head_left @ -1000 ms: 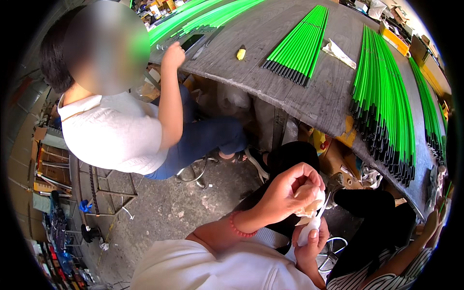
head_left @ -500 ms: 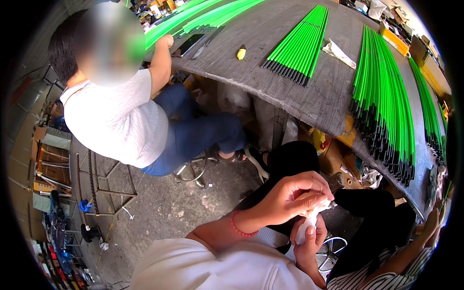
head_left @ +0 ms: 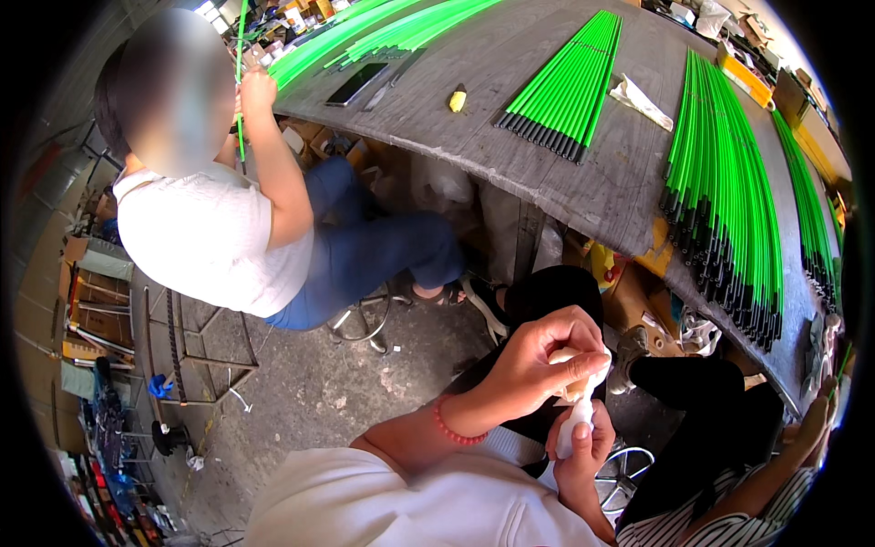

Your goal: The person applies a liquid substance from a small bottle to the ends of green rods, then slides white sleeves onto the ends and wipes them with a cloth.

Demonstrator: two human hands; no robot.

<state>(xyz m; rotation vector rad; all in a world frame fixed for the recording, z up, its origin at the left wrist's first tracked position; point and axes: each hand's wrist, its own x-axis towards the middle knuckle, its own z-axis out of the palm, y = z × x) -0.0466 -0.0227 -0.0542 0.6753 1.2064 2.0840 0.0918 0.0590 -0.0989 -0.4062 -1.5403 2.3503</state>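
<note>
In front of my lap, my right hand (head_left: 581, 456) is closed round a small white bottle-shaped thing (head_left: 575, 428), its narrow end pointing up. Just above it, my left hand (head_left: 547, 360), with a red bead bracelet at the wrist, pinches a crumpled whitish piece (head_left: 572, 387) like tissue or cloth. The piece is close to the bottle's narrow end; my fingers hide whether they touch.
On the grey table (head_left: 547, 187) lie bundles of green black-tipped rods (head_left: 725, 191), a yellow stub (head_left: 458, 98), a phone (head_left: 356, 84) and a white scrap (head_left: 643, 102). A co-worker (head_left: 214, 228) sits at left with a green rod; a striped sleeve (head_left: 766, 506) shows at right.
My left hand has shifted slightly left, and more of the whitish piece shows below its fingers. The co-worker's hand has come off the table and now holds a green rod upright.
</note>
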